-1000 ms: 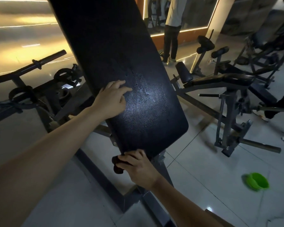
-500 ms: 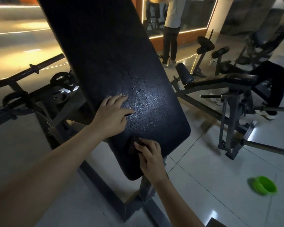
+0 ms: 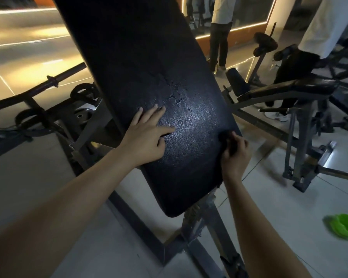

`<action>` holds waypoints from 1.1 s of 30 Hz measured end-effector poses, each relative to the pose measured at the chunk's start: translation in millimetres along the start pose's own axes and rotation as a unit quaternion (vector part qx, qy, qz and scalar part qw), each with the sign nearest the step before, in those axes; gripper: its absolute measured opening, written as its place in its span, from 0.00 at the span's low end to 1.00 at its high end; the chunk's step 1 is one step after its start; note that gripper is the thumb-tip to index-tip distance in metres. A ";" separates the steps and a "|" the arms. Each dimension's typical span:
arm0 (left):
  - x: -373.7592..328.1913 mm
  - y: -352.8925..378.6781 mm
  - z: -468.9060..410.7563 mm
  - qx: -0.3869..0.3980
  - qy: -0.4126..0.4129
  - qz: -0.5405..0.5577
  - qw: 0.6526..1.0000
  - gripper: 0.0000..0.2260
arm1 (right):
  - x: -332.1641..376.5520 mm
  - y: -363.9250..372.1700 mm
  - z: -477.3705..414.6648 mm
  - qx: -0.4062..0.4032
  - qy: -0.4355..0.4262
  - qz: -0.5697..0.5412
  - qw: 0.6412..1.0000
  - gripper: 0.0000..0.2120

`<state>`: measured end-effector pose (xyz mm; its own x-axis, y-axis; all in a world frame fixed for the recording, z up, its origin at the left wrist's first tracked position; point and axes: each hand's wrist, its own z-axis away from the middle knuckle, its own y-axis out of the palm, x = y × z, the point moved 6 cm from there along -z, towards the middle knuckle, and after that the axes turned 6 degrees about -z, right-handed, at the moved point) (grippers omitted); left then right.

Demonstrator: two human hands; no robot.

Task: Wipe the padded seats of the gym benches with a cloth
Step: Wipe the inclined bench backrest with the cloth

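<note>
A long black padded bench seat (image 3: pixel 149 67) slopes up and away from me on a steel frame. My left hand (image 3: pixel 147 137) rests flat on its left side with the fingers spread. At the pad's right edge my right hand (image 3: pixel 236 155) grips a small dark cloth (image 3: pixel 226 140) and presses it onto the padding. The cloth is mostly hidden under my fingers.
A second black bench (image 3: pixel 285 89) stands to the right. A barbell (image 3: pixel 38 87) and weight plates lie to the left. A green bowl (image 3: pixel 345 225) sits on the tiled floor at right. Two people stand behind, one (image 3: pixel 219 27) by the mirror, one (image 3: pixel 313 37) near the second bench.
My right hand has carried the cloth from under the pad's lower end up and across to its right edge. My left hand stayed flat on the pad.
</note>
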<state>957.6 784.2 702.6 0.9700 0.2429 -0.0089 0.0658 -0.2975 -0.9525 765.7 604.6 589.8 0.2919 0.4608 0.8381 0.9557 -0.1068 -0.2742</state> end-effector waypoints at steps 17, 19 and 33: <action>1.5 -1.5 -3.5 0.011 -0.033 0.016 0.999 0.22 | 83.8 25.7 143.3 0.144 -0.126 -0.108 0.975 0.16; -0.8 -2.9 -4.6 0.010 -0.039 0.018 0.999 0.20 | 98.1 31.7 173.9 0.207 -0.198 -0.115 0.951 0.15; 5.2 -8.5 -10.6 0.002 -0.009 -0.016 1.000 0.19 | 29.2 24.8 -6.5 -0.031 0.077 -0.063 0.995 0.17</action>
<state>964.6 778.2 713.9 0.9632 0.2683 0.0173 0.0965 -0.2849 -0.9537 798.1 609.6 610.5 0.1682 0.3342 0.9274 0.9840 -0.1136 -0.1376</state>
